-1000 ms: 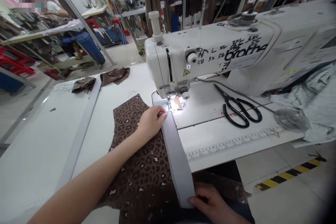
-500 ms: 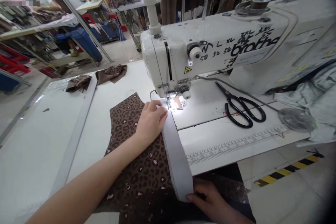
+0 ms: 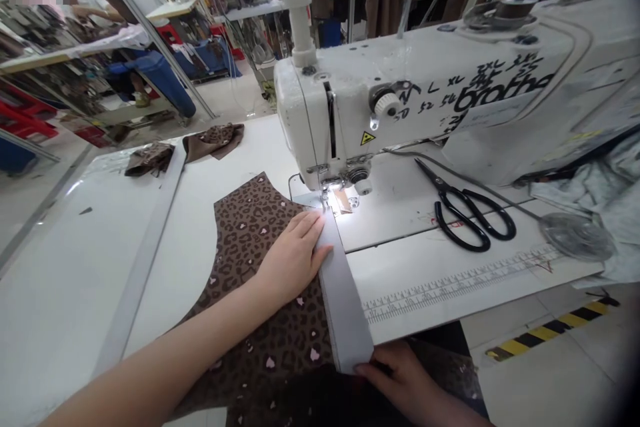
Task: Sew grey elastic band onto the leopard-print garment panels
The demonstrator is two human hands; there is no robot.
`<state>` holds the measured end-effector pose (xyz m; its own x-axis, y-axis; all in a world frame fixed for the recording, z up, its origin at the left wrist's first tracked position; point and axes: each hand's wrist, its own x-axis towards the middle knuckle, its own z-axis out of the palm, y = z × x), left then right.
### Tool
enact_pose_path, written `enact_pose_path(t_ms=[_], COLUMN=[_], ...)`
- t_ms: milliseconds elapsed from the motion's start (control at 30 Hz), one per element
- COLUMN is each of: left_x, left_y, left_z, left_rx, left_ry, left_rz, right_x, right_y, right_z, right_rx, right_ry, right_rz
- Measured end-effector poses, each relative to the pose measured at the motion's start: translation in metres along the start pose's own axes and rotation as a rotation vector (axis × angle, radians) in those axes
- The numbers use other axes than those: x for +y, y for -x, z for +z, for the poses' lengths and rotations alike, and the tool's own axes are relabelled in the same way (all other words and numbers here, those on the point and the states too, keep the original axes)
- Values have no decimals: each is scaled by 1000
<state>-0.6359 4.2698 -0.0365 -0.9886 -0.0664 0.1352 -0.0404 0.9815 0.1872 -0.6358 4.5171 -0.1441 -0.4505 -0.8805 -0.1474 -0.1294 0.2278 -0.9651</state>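
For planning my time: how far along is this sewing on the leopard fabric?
Done: two leopard pieces lie aside, maybe finished. In hand: the left hand presses the fabric against the grey band at the needle. Left: the band's length down to the right hand waits.

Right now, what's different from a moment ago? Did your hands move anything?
The left hand flattened out and slid forward, easing the grey band and leopard-print fabric toward the needle. The right hand still holds the band's near end. The black scissors stayed put.
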Motion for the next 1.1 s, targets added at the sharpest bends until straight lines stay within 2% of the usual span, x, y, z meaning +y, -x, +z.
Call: enact_pose_path(t_ms=[167, 533, 667, 867, 967, 1100], left_x=[-5, -10, -2, 10, 0, -24], left_y=[-8, -12, -3, 16, 6, -20], left_z=[0, -2, -3, 0, 0, -3], left_rx=[16, 14, -17, -96, -84, -46], left_ry=[40, 41, 66, 98, 88, 84], left_rz=[2, 5, 18, -50, -56, -5], right_x=[-5, -7, -5, -13, -18, -25], right_y=[-5, -9, 0, 7, 5, 3], right_z=[-3, -7, -7, -11, -10, -8], right_rx=[27, 37, 9, -8, 39, 100], right_ry=[30, 76, 105, 171, 181, 181], right_rz=[26, -102, -116, -209, -186, -161])
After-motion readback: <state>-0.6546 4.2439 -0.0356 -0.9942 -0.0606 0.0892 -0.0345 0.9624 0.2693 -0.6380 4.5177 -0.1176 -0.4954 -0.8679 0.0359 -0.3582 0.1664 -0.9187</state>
